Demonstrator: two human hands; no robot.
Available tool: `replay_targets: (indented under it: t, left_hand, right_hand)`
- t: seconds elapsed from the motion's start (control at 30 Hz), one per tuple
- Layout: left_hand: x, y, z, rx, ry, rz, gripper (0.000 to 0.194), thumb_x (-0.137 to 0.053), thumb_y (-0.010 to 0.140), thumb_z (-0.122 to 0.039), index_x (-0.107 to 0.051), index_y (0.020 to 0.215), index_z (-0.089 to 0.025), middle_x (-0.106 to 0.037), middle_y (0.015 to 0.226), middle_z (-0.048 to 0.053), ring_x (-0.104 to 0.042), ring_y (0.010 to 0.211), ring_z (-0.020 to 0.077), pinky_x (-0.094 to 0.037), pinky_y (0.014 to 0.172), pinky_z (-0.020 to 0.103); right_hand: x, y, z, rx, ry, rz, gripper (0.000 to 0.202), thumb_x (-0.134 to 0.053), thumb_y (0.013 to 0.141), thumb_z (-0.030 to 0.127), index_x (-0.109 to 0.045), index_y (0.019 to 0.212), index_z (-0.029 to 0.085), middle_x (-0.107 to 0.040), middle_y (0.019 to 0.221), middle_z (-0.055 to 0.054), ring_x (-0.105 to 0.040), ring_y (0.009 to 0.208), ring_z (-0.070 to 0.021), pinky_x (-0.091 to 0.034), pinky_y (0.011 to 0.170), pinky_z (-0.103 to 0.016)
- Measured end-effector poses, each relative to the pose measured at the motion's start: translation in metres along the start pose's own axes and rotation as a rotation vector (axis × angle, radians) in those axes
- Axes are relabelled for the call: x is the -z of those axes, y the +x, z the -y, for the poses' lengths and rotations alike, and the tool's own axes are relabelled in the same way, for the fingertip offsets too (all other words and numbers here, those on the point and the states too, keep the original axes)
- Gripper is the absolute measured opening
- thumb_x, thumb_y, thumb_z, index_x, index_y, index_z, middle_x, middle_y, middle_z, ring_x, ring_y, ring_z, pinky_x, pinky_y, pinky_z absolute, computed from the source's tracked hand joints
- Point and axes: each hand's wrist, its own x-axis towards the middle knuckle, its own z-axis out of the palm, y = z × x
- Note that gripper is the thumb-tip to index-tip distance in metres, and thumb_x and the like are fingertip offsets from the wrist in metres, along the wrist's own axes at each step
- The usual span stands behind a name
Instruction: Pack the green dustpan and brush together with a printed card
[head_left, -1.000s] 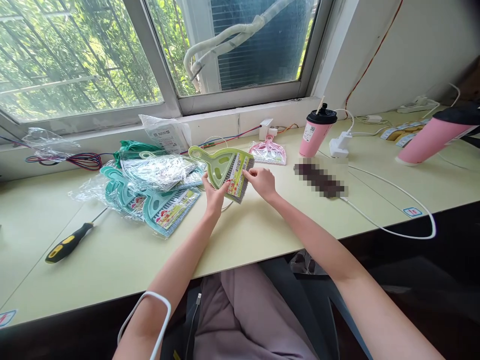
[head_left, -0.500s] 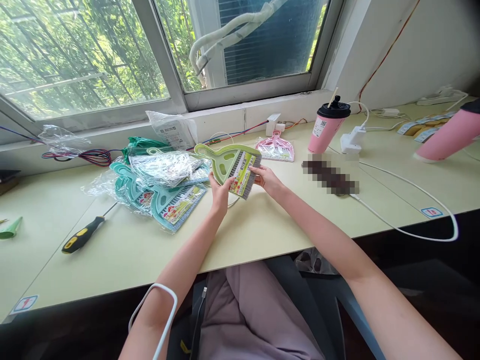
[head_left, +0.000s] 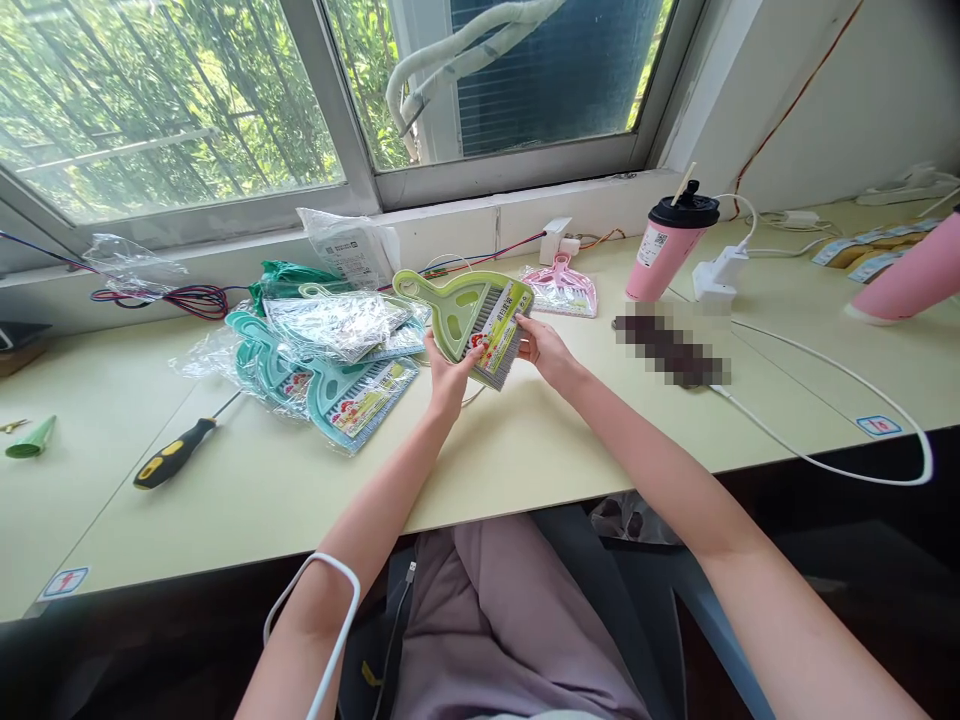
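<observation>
Pinching opposite edges of the green mini brush-and-dustpan set (head_left: pixel 474 320), the left hand (head_left: pixel 448 372) and right hand (head_left: pixel 545 350) hold it above the desk (head_left: pixel 247 490); it looks light, stiff plastic, best gripped by its rims.

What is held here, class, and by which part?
A green dustpan set, held at its wide bristle end: left hand below, right hand at its right corner.

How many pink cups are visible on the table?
2: one upright pink cup with a black lid behind the right hand, one lying cup at the right edge, partly cut off.
</observation>
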Motion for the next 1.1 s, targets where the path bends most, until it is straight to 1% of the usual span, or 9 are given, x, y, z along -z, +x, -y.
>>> replay_targets:
  t: [0.1,0.17,0.23,0.33,0.5,0.67,0.77,0.9,1.1]
  left_hand:
    - [0.000,0.001,-0.001,-0.049,0.003,-0.008,0.084,-0.084,0.064,-0.039,-0.036,0.132,-0.030,-0.060,0.122,0.007,-0.061,0.111,0.0215,-0.049,0.097,0.035]
    - [0.000,0.002,-0.001,-0.069,-0.002,-0.011,0.084,-0.084,0.065,-0.039,-0.035,0.132,-0.030,-0.058,0.125,0.007,-0.060,0.113,0.0216,-0.048,0.098,0.035]
    - [0.001,0.002,-0.001,-0.060,-0.010,-0.014,0.084,-0.084,0.064,-0.038,-0.035,0.132,-0.030,-0.058,0.125,0.007,-0.060,0.114,0.0221,-0.048,0.098,0.036]
    - [0.001,0.002,0.001,-0.025,-0.016,-0.018,0.082,-0.084,0.063,-0.035,-0.036,0.129,-0.028,-0.060,0.120,0.007,-0.061,0.112,0.0227,-0.049,0.097,0.037]
    - [0.001,0.002,0.002,-0.030,0.016,-0.049,0.077,-0.084,0.062,-0.032,-0.039,0.125,-0.026,-0.062,0.116,0.006,-0.062,0.110,0.0221,-0.049,0.098,0.037]
    - [-0.001,-0.001,0.000,0.023,0.006,-0.063,0.078,-0.084,0.061,-0.030,-0.039,0.124,-0.025,-0.063,0.114,0.006,-0.063,0.108,0.0227,-0.050,0.096,0.038]
    - [-0.001,-0.002,-0.001,0.031,-0.015,-0.059,0.077,-0.084,0.061,-0.029,-0.039,0.124,-0.026,-0.063,0.115,0.006,-0.063,0.109,0.0233,-0.050,0.096,0.039]
    - [0.000,-0.002,-0.002,0.035,-0.032,-0.052,0.076,-0.084,0.060,-0.028,-0.039,0.122,-0.025,-0.063,0.113,0.005,-0.062,0.109,0.0230,-0.050,0.096,0.039]
    - [0.002,0.002,0.002,0.043,0.027,-0.036,0.074,-0.084,0.061,-0.031,-0.040,0.119,-0.025,-0.061,0.116,0.006,-0.061,0.111,0.0234,-0.049,0.098,0.039]
  right_hand:
    - [-0.001,-0.001,-0.001,0.017,-0.032,0.068,0.027,-0.063,0.086,0.045,-0.065,0.096,0.020,-0.075,0.092,-0.005,-0.070,0.074,-0.0169,-0.058,0.071,-0.029]
    - [-0.003,-0.003,-0.003,0.009,-0.040,0.116,0.026,-0.067,0.083,0.042,-0.067,0.097,0.020,-0.075,0.094,-0.005,-0.071,0.075,-0.0167,-0.058,0.074,-0.030]
    - [-0.005,-0.004,-0.005,-0.013,-0.023,0.131,0.020,-0.070,0.082,0.034,-0.068,0.095,0.019,-0.075,0.094,-0.005,-0.071,0.074,-0.0163,-0.058,0.075,-0.031]
    - [-0.007,-0.006,-0.006,-0.036,0.018,0.109,0.015,-0.071,0.081,0.026,-0.070,0.093,0.018,-0.076,0.094,-0.005,-0.071,0.074,-0.0164,-0.059,0.076,-0.031]
    - [-0.009,-0.007,-0.005,-0.056,0.051,0.075,0.011,-0.069,0.082,0.021,-0.070,0.093,0.017,-0.076,0.093,-0.006,-0.072,0.073,-0.0166,-0.060,0.075,-0.031]
    - [-0.010,-0.009,-0.004,-0.072,0.074,0.057,0.012,-0.063,0.085,0.016,-0.070,0.095,0.015,-0.077,0.092,-0.006,-0.072,0.069,-0.0166,-0.060,0.069,-0.029]
    - [-0.011,-0.011,-0.004,-0.063,0.075,0.051,0.013,-0.062,0.084,0.016,-0.070,0.094,0.016,-0.077,0.089,-0.006,-0.072,0.067,-0.0164,-0.060,0.067,-0.029]
    - [-0.012,-0.012,-0.006,-0.041,0.056,0.039,0.011,-0.066,0.082,0.017,-0.070,0.092,0.016,-0.077,0.085,-0.006,-0.072,0.068,-0.0174,-0.060,0.068,-0.030]
    - [-0.009,-0.009,-0.009,-0.013,0.066,0.033,0.011,-0.069,0.079,0.019,-0.070,0.089,0.016,-0.076,0.084,-0.005,-0.072,0.073,-0.0187,-0.060,0.072,-0.032]
